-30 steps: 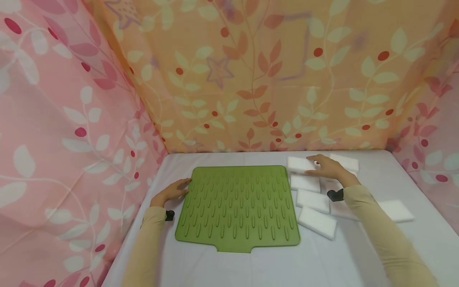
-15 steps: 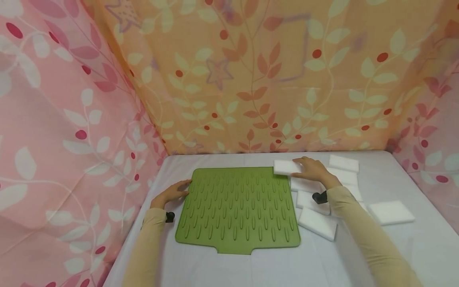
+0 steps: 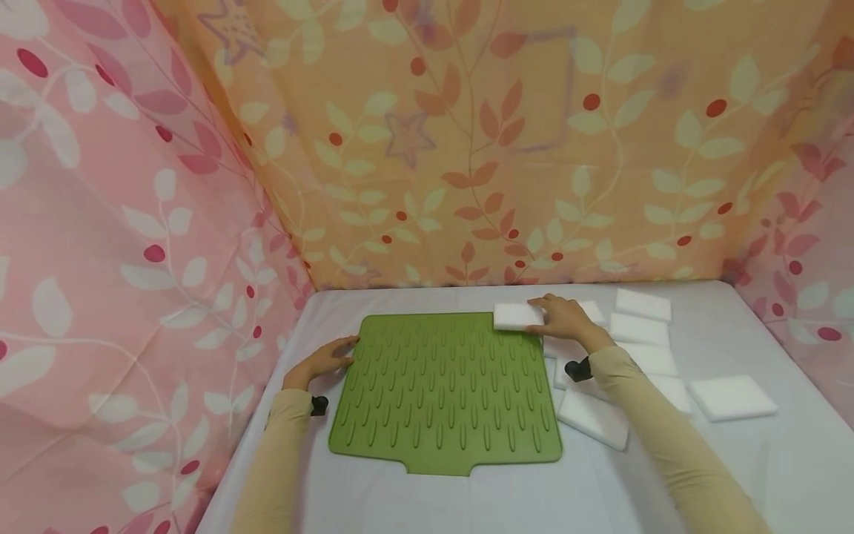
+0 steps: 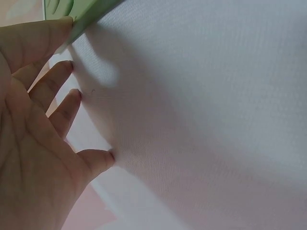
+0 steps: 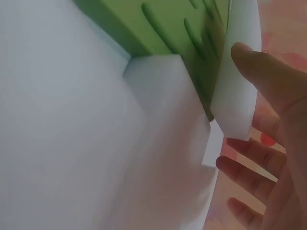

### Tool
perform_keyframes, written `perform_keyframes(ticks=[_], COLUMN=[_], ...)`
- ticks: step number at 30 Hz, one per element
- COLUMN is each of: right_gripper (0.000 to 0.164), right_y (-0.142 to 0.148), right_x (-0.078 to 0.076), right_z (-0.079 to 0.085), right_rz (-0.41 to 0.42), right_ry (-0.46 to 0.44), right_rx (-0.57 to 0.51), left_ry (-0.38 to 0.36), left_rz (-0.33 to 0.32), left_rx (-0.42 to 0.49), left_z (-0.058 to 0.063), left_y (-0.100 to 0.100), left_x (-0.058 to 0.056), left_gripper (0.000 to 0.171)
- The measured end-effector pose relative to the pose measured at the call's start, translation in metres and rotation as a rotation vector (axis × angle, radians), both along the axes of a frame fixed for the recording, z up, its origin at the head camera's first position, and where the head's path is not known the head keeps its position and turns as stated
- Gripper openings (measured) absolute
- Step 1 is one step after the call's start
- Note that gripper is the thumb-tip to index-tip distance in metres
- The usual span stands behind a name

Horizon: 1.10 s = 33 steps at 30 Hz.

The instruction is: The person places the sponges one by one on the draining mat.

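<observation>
A white sponge [image 3: 515,317], a flat rectangular block, lies over the far right corner of a green ridged mat [image 3: 440,393]. My right hand [image 3: 563,320] pinches the sponge by its right end; in the right wrist view the thumb [image 5: 249,57] presses on its face and the other fingers spread beside and below it. At the mat's left edge rests my left hand [image 3: 323,362], its fingers loosely bent and a fingertip [image 4: 64,25] right at the green edge in the left wrist view. Nothing is gripped in that left hand.
Several more white sponges lie right of the mat: one near its lower right edge [image 3: 594,420], a column behind the right forearm [image 3: 639,328], and a lone one [image 3: 732,397] farther right. A white cloth [image 3: 520,504] covers the table, with patterned fabric walls [image 3: 434,185] around it.
My right hand has carried the sponge leftward from the group of sponges onto the mat's far right corner. My left hand has stayed at the mat's left edge.
</observation>
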State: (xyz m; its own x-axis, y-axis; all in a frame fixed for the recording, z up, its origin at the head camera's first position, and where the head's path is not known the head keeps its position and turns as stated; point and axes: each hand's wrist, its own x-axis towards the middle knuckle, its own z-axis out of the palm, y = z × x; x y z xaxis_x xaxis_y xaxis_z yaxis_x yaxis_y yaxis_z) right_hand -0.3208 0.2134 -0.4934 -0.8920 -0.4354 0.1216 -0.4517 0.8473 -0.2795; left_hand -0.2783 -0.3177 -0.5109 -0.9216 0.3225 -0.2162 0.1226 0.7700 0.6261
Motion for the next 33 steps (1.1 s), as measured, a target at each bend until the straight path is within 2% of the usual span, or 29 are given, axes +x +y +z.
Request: perform_keyframes(ticks=[11, 23, 28, 33], right_gripper=[0.072, 0.073, 0.076, 0.082], right_y=[-0.015, -0.019, -0.016, -0.009], right_x=[-0.006, -0.009, -0.009, -0.005], right_z=[-0.011, -0.013, -0.012, -0.003], right_rz=[0.018, 0.03, 0.028, 0.019], right_ry=[-0.001, -0.005, -0.017, -0.032], right_rx=[0.027, 0.044, 0.083, 0.082], left_ry=[0.003, 0.005, 0.0, 0.002], left_rz=[-0.012, 0.002, -0.004, -0.008], left_rx=[0.004, 0.011, 0.019, 0.017], left_z=[0.001, 0.002, 0.002, 0.0], left_y=[0.002, 0.002, 0.002, 0.001], left_x=[0.0, 0.002, 0.001, 0.001], left_gripper=[0.057, 0.057, 0.057, 0.057])
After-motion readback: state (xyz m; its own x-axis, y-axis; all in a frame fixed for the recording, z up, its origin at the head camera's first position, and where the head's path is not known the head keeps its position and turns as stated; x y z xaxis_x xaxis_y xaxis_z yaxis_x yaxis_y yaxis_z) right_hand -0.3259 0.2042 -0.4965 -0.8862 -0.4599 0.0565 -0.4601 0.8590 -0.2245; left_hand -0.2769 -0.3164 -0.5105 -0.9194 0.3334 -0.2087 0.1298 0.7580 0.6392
